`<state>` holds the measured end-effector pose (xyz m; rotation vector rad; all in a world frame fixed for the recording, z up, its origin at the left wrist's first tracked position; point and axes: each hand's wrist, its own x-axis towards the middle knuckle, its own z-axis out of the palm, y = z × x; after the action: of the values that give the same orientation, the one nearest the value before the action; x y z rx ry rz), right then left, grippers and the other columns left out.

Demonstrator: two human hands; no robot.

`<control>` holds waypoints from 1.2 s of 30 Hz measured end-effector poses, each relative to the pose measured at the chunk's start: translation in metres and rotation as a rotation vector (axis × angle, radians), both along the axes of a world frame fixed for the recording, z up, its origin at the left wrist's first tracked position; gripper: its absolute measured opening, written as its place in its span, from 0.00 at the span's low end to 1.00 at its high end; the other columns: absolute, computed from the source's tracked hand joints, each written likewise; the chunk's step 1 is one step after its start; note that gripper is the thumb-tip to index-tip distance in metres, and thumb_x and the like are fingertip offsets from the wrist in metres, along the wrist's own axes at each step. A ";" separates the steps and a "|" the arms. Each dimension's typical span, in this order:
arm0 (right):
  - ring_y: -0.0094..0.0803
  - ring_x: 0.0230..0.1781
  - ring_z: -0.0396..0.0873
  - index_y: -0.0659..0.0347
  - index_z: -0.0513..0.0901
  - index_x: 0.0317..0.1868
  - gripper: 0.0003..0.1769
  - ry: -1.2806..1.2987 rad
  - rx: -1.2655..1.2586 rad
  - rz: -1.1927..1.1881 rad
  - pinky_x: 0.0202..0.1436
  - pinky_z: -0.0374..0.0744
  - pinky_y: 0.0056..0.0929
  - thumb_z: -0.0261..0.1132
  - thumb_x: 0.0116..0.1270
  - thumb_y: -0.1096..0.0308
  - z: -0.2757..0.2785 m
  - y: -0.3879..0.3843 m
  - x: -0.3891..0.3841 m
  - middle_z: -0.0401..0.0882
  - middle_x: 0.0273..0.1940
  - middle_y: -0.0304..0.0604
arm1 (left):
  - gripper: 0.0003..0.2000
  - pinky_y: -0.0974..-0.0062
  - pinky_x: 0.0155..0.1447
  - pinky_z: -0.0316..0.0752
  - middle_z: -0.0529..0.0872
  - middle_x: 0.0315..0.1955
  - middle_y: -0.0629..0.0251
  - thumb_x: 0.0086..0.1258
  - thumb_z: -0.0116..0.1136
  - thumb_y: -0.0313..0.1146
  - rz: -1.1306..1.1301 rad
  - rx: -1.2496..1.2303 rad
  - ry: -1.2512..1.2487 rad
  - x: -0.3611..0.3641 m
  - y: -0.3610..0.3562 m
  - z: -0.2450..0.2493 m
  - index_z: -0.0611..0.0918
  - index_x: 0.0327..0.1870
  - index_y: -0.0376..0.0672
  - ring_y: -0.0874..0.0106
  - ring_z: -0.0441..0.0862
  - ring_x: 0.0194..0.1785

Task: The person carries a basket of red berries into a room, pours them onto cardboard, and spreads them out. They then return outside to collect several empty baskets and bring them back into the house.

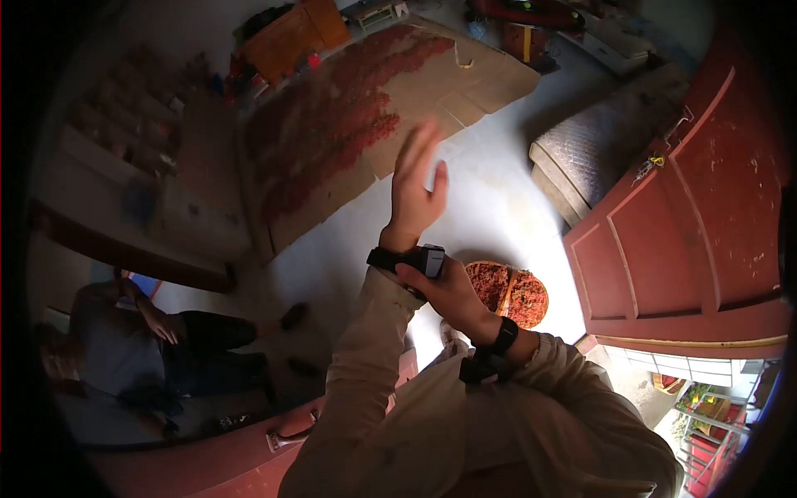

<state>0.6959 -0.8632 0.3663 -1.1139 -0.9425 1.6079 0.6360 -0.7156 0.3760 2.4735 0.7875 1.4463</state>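
My left hand is raised in front of me, fingers stretched up and thumb apart, somewhat blurred. It holds nothing. Around my left wrist sits a black strap with a small dark box. My right hand reaches across and closes round that wrist at the strap, its thumb lying over the band. Another black band circles my right wrist. Beyond my right hand, a round basket of small dark-red pieces stands on the floor, with a handle across its middle.
Brown sheets on the floor carry a wide spread of red pieces. A red door stands at right, near a long box-like object. At left a person sits. An orange cabinet is at the back.
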 end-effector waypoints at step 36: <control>0.30 0.23 0.76 0.66 0.78 0.33 0.16 0.042 -0.550 -0.728 0.26 0.76 0.27 0.57 0.64 0.58 -0.458 0.040 0.236 0.78 0.25 0.43 | 0.11 0.76 0.45 0.77 0.82 0.39 0.56 0.69 0.51 0.31 -0.040 -1.669 -0.297 -0.011 0.051 -0.271 0.74 0.46 0.34 0.70 0.81 0.43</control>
<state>0.9314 -0.8233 -0.0921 -1.5542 -0.0040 1.2739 0.6246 -0.6650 0.1047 0.9474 1.1242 0.5179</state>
